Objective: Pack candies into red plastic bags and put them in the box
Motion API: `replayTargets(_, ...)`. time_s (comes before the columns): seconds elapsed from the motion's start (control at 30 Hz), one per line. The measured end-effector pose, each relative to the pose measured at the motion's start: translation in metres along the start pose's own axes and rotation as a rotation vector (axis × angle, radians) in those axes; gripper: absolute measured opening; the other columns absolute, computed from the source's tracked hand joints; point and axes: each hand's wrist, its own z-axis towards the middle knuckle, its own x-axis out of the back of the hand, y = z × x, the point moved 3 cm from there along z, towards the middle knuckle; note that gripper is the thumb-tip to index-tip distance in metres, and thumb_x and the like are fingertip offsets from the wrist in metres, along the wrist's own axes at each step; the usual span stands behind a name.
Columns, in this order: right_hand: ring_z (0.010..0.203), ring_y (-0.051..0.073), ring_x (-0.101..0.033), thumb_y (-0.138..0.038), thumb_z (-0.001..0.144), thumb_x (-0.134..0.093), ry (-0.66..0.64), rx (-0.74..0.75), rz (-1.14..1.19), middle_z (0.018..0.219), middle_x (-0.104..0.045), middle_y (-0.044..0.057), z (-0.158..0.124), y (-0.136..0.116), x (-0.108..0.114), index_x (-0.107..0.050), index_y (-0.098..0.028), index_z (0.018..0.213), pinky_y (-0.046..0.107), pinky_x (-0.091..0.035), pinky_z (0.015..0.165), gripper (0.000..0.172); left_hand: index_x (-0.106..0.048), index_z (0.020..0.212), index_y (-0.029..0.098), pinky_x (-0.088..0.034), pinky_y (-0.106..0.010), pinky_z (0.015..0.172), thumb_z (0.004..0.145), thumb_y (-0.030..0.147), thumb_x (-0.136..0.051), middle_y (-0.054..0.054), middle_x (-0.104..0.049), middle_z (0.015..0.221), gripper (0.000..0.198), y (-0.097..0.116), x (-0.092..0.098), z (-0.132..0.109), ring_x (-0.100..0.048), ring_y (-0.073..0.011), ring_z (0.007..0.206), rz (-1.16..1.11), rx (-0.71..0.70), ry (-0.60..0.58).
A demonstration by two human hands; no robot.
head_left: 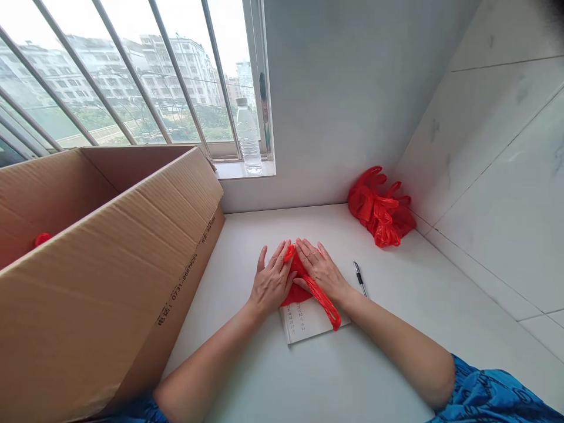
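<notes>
A red plastic bag [291,296] lies partly folded on a white notebook [308,330] with handwritten numbers on its page. Pressed flat over the bag's left side is my left hand [272,279], its fingers stretched out and the thumb apart. My right hand [324,274] rests on the right side of the same bag, also with straight fingers. The fingertips of both hands nearly meet at the top of the bag. A long twisted handle of the bag hangs toward me across the page. Both hands cover part of the bag and the notebook's upper part.
Right of my right hand lies a black-and-clear pen [359,278]. A heap of red plastic bags [381,211] sits in the back right corner. A large cardboard box [132,264] stands on the left, something red inside. A water bottle [249,141] stands on the windowsill.
</notes>
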Motion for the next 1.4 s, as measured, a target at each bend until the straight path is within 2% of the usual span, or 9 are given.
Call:
replayTargets(0.23, 0.154, 0.032, -0.014, -0.042, 0.102, -0.044, 0.136, 0.103, -0.134, 0.165, -0.023, 0.013, 0.006, -0.008, 0.052, -0.016, -0.010, 0.160, 0.063, -0.011, 0.123, 0.072, -0.021, 0.159, 0.016, -0.010, -0.053, 0.125, 0.099, 0.024, -0.049, -0.014, -0.043, 0.155, 0.066, 0.010, 0.035, 0.009, -0.040, -0.0273, 0.145, 0.060, -0.045, 0.202)
replayTargets(0.57, 0.152, 0.032, -0.024, -0.039, 0.100, -0.050, 0.198, 0.144, -0.120, 0.160, -0.037, 0.012, 0.005, -0.008, 0.058, -0.028, -0.015, 0.156, 0.067, -0.009, 0.122, 0.065, -0.030, 0.156, 0.017, -0.008, -0.056, 0.125, 0.097, 0.024, -0.054, -0.012, -0.046, 0.153, 0.063, 0.011, 0.041, 0.004, -0.043, -0.0278, 0.143, 0.080, -0.047, 0.233)
replayTargets(0.73, 0.139, 0.029, -0.047, -0.036, 0.097, -0.058, 0.293, 0.201, 0.096, 0.143, -0.059, 0.013, 0.000, -0.001, 0.066, -0.038, -0.018, 0.151, 0.063, -0.016, 0.122, 0.060, -0.034, 0.154, 0.020, -0.006, -0.056, 0.125, 0.096, 0.024, -0.057, -0.008, -0.049, 0.151, 0.062, 0.007, 0.041, 0.004, -0.044, -0.0282, 0.143, 0.076, -0.064, 0.240)
replayTargets(0.8, 0.121, 0.026, -0.062, -0.036, 0.097, -0.057, 0.345, 0.098, 0.312, 0.126, -0.070, 0.010, -0.002, 0.001, 0.072, -0.049, -0.022, 0.142, 0.058, -0.026, 0.119, 0.048, -0.037, 0.153, 0.023, -0.006, -0.056, 0.125, 0.096, 0.023, -0.057, -0.006, -0.052, 0.149, 0.061, 0.006, 0.042, 0.003, -0.045, -0.0273, 0.142, 0.065, -0.084, 0.254)
replayTargets(0.87, 0.102, 0.022, -0.069, -0.037, 0.097, -0.055, 0.356, -0.124, 0.570, 0.109, -0.074, 0.006, -0.002, 0.004, 0.076, -0.060, -0.024, 0.129, 0.050, -0.042, 0.110, 0.035, -0.039, 0.152, 0.027, -0.006, -0.054, 0.126, 0.095, 0.022, -0.058, -0.004, -0.055, 0.147, 0.059, 0.006, 0.043, 0.003, -0.046, -0.0258, 0.141, 0.049, -0.110, 0.267)
replayTargets(0.93, 0.092, 0.020, -0.070, -0.038, 0.098, -0.053, 0.273, -0.337, 0.824, 0.099, -0.075, 0.005, -0.002, 0.005, 0.077, -0.067, -0.024, 0.117, 0.040, -0.053, 0.093, 0.028, -0.043, 0.150, 0.030, -0.005, -0.053, 0.126, 0.095, 0.021, -0.058, -0.001, -0.057, 0.145, 0.057, 0.008, 0.043, 0.003, -0.047, -0.0241, 0.141, 0.035, -0.140, 0.265)
replayTargets(1.0, 0.087, 0.020, -0.069, -0.041, 0.097, -0.053, 0.151, -0.449, 1.027, 0.094, -0.075, 0.004, -0.001, 0.004, 0.077, -0.070, -0.022, 0.108, 0.033, -0.054, 0.079, 0.028, -0.045, 0.148, 0.032, -0.003, -0.051, 0.127, 0.095, 0.021, -0.057, 0.000, -0.058, 0.144, 0.055, 0.011, 0.044, 0.003, -0.048, -0.0227, 0.140, 0.023, -0.163, 0.257)
replayTargets(1.13, 0.078, 0.018, -0.067, -0.045, 0.095, -0.053, 0.035, -0.521, 1.230, 0.084, -0.073, 0.003, 0.002, 0.004, 0.077, -0.072, -0.019, 0.094, 0.031, -0.053, 0.074, 0.031, -0.047, 0.145, 0.038, -0.001, -0.050, 0.127, 0.097, 0.021, -0.053, 0.002, -0.060, 0.142, 0.051, 0.013, 0.043, 0.002, -0.049, -0.0217, 0.140, -0.006, -0.176, 0.230)
replayTargets(1.4, 0.074, 0.017, -0.065, -0.045, 0.086, -0.067, -0.047, -0.548, 1.267, 0.078, -0.071, 0.001, 0.002, 0.003, 0.076, -0.068, -0.020, 0.081, 0.029, -0.050, 0.071, 0.025, -0.058, 0.134, 0.035, -0.002, -0.049, 0.128, 0.096, 0.017, -0.056, 0.004, -0.061, 0.141, 0.042, 0.016, 0.041, 0.001, -0.049, -0.0186, 0.139, 0.001, -0.242, 0.271)
